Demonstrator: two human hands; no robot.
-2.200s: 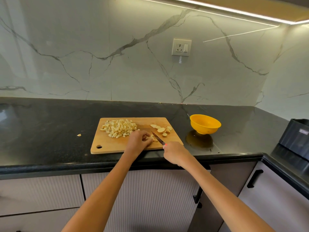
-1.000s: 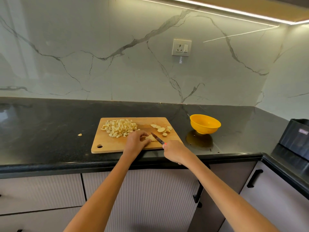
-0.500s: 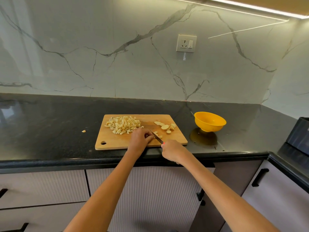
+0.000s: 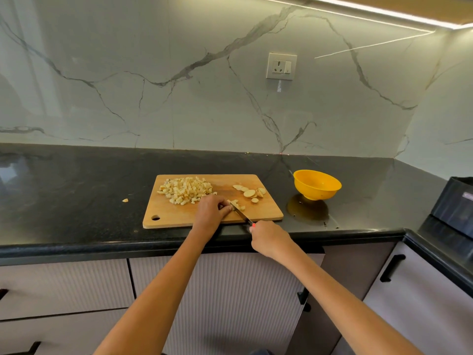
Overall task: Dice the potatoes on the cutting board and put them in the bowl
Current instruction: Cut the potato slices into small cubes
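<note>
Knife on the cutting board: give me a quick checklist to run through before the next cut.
1. Right hand grips the knife handle: ok.
2. Left hand pins the piece being cut: ok.
3. Left fingers clear of the blade: cannot tell; they sit right beside it.
4. Cutting board fully on the counter: ok, though its front edge is near the counter's lip.
5. All potato diced: not ok; slices wait at the board's right, and the diced pile is still on the board.
6. Bowl upright beside the board: ok. One stray bit lies on the counter.
</note>
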